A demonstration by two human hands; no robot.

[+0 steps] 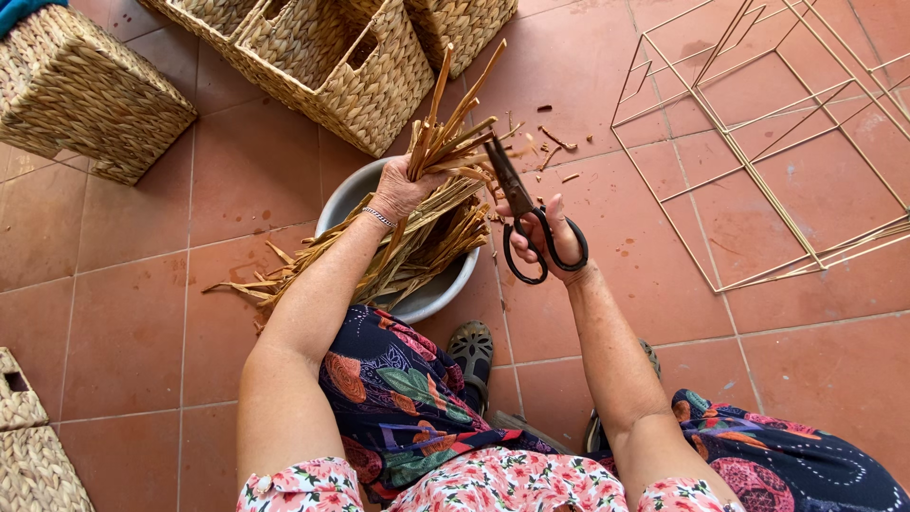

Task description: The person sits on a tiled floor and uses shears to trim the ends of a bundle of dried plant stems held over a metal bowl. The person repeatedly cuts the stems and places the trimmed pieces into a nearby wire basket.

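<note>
My left hand (400, 190) grips a bundle of dried brown reed strips (445, 142) and holds it upright over a grey basin (431, 294). More strips (379, 256) lie across the basin and spill onto the floor at its left. My right hand (550, 232) holds black scissors (519, 204) by their loops. Their blades point up and touch the right side of the bundle's upper ends.
Several woven baskets (332, 66) stand at the top and one (81, 90) at the upper left, and more (28, 446) at the lower left. Thin metal wire frames (758, 142) lie on the red tiles at right. Cut scraps (555, 142) lie on the floor beyond the basin.
</note>
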